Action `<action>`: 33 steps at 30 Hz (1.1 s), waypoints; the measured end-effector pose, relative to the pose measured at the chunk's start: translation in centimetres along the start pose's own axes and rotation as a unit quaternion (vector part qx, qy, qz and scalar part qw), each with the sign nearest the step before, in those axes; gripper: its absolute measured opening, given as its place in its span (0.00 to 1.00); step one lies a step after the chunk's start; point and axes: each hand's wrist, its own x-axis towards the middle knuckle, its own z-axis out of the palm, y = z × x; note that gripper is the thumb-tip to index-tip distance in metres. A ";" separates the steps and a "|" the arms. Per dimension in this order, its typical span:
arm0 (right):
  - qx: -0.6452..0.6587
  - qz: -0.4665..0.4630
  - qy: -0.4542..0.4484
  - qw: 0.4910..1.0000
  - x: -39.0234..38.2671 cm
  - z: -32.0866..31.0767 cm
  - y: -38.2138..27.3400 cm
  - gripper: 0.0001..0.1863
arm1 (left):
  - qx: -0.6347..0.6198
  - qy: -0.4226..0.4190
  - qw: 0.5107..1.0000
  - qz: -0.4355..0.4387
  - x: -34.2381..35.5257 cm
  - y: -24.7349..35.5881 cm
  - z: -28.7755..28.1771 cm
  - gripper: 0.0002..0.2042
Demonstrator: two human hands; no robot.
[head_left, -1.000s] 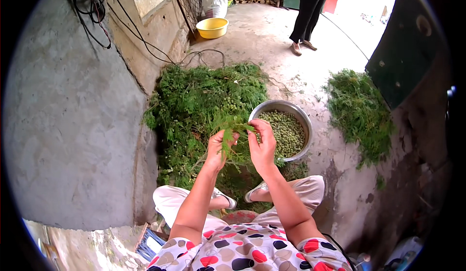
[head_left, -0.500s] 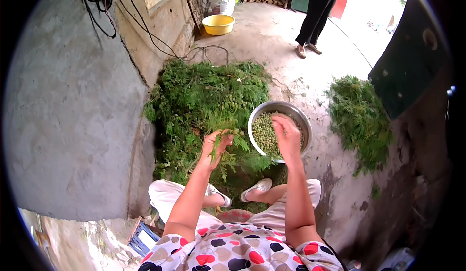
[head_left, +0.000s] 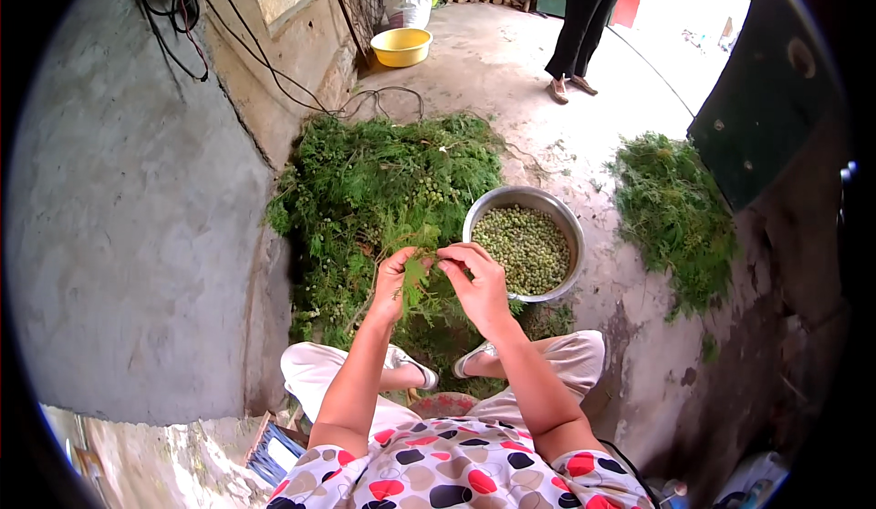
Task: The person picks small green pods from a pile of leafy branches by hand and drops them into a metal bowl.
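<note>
Clock positions are read from the paired hands, with 12 o'clock at the top edge of view.

1. Floor point(head_left: 474, 62): pale concrete; carries the heaps and both vessels.
2. Grey wall point(head_left: 137, 217): smooth face, at 9 o'clock.
3. Large foliage heap point(head_left: 392, 171): green, feathery branches, piled between 11 and 12 o'clock and reaching below the hands.
4. Small foliage heap point(head_left: 675, 208): similar greenery, near 3 o'clock, well apart from the large one.
5. Metal bowl point(head_left: 575, 235): round, upright, between 2 and 3 o'clock, just beside the large foliage heap.
6. Yellow basin point(head_left: 401, 56): at 12 o'clock, well beyond the large foliage heap.
7. Left hand point(head_left: 391, 281): fingers curled around the green sprig.
8. Right hand point(head_left: 479, 285): thumb and fingertips brought together at the sprig; cannot tell whether anything is gripped between them. Overlaps the bowl's near-left rim in view.
9. Green sprig point(head_left: 415, 276): located between both hands, above the large foliage heap, its leaves hanging toward 6 o'clock.
10. Green berries point(head_left: 525, 249): small, round, loose; contained in the metal bowl.
</note>
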 end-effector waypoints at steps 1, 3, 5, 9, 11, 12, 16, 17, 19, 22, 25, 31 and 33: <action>-0.026 -0.018 0.021 0.999 -0.2 0.3 -0.6 0.07 | -0.012 -0.006 1.000 0.013 -0.1 -0.1 0.0 0.06; -0.033 -0.046 0.035 0.998 -0.5 0.5 -0.7 0.07 | -0.025 -0.011 0.999 0.024 -0.2 0.0 0.3 0.06; 0.017 -0.037 0.062 0.997 -0.8 -0.1 -1.7 0.06 | -0.030 0.006 1.000 0.003 -0.2 0.6 1.0 0.06; -0.064 -0.199 0.163 0.964 0.9 -2.8 -3.0 0.08 | 0.004 0.046 0.999 -0.005 -0.2 -0.7 -1.7 0.05; -0.089 -0.226 0.208 0.948 2.2 -4.4 -1.7 0.09 | 0.010 0.049 0.998 -0.043 -0.6 -0.2 -1.0 0.06; -0.095 -0.193 0.206 0.955 2.6 -5.2 -0.5 0.11 | 0.011 0.049 0.997 -0.060 -0.6 -0.2 -0.7 0.07; -0.439 -0.085 0.127 0.885 2.8 -6.8 3.1 0.16 | -0.003 0.079 0.994 -0.074 -0.9 -0.2 0.0 0.08; -0.350 -0.074 0.130 0.925 2.4 -6.6 3.5 0.15 | 0.005 0.073 0.995 -0.069 -0.9 0.0 0.4 0.07; -0.151 0.008 0.065 0.986 1.7 -5.4 2.8 0.13 | 0.033 0.041 0.995 -0.084 -0.8 0.7 0.4 0.07; -0.062 0.020 -0.063 0.996 0.9 -2.6 0.6 0.09 | 0.039 0.003 0.994 -0.099 -1.1 0.6 0.7 0.07; -0.049 0.029 -0.103 0.993 0.7 -1.1 0.2 0.09 | 0.017 0.017 0.999 -0.041 -0.9 -0.1 0.8 0.07; -0.092 -0.084 -0.027 0.992 0.0 -0.6 1.3 0.08 | 0.020 -0.017 0.999 -0.024 -0.8 0.0 0.7 0.04; -0.122 -0.140 -0.015 0.982 -0.1 -0.3 1.0 0.08 | -0.026 -0.013 0.999 -0.015 -0.8 -0.2 1.0 0.04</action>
